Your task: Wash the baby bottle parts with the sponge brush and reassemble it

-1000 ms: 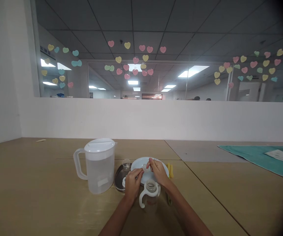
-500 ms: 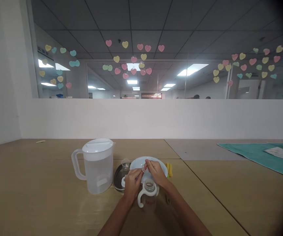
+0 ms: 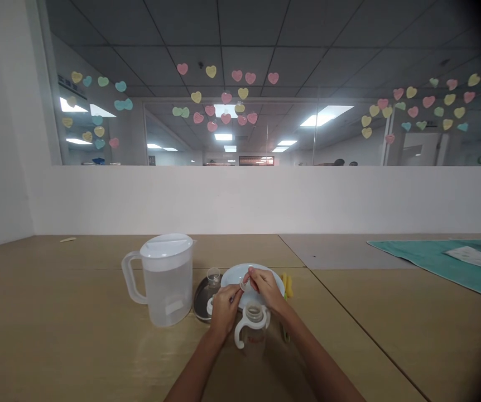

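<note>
Above the front of a pale blue-white plate, my left hand and my right hand meet, both closed. Between their fingertips is a small clear round piece that looks like a bottle nipple; fingers cover part of it. Just below, a clear baby bottle stands upright, uncapped, with a white two-handled holder around its neck. Left of my left hand, a round metal tray carries a small clear cup and a white ring-like piece, partly hidden by that hand.
A lidded clear pitcher of water stands at left. Yellow objects and a green-handled item lie right of the plate, partly hidden. Far right is a teal cloth with a white patterned piece. A white wall rises behind.
My right fingers have shifted slightly on the small clear piece, which shows a little more. The whole view has moved up a little; the other objects stay in place.
</note>
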A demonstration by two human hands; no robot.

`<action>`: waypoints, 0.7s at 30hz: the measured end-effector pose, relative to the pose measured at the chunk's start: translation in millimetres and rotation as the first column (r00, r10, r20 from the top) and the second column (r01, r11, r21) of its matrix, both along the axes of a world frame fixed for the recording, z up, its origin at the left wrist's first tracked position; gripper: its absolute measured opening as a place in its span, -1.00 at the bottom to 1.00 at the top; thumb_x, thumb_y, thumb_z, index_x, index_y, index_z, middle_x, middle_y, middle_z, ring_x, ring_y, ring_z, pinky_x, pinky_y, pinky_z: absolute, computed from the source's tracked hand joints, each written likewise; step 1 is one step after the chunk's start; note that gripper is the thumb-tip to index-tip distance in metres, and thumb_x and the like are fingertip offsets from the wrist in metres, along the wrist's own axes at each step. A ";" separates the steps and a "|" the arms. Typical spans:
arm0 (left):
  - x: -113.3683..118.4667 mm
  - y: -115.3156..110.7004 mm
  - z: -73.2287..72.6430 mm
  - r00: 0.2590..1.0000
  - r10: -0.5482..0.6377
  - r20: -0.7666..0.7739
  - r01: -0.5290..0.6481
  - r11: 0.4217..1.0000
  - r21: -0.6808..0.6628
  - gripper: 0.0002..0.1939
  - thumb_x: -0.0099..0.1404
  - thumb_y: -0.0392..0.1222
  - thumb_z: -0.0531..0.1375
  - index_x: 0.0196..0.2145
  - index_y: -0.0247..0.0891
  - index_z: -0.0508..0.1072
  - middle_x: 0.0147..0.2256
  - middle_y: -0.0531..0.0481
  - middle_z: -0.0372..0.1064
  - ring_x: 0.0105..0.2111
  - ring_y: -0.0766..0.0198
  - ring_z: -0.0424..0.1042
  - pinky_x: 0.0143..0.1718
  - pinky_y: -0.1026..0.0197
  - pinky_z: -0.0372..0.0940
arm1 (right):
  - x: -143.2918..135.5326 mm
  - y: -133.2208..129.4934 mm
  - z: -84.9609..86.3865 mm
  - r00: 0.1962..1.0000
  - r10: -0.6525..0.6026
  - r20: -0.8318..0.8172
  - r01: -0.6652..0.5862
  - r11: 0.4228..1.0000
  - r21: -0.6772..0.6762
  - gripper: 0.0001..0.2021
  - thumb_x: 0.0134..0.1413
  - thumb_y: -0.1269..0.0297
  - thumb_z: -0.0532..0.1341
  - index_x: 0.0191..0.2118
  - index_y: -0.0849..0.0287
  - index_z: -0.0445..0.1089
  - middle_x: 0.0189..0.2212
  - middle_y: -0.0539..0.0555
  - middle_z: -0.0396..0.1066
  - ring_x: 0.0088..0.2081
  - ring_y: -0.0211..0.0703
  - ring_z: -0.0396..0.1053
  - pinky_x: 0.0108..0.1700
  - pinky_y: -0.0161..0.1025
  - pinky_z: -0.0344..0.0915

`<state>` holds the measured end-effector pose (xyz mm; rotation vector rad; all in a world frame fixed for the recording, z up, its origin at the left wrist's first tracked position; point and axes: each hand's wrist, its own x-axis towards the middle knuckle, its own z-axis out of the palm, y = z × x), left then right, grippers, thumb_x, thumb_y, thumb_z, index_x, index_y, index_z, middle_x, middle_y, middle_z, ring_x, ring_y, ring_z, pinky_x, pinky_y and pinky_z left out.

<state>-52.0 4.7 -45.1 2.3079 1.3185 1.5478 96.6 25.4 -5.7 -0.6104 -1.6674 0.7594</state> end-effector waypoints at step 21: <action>2.8 -0.1 -2.4 1.000 0.017 0.012 -0.018 0.999 0.045 -0.65 0.36 -0.08 -0.02 -0.23 -0.23 0.54 -0.21 -0.11 0.53 -0.19 0.12 0.46 -0.14 0.10 0.31 | -0.9 7.7 -7.6 0.989 0.141 0.041 -0.144 0.987 0.068 -0.78 -0.04 0.11 0.30 -0.28 0.10 0.47 -0.21 0.09 0.40 -0.07 -0.09 0.32 0.01 -0.16 0.22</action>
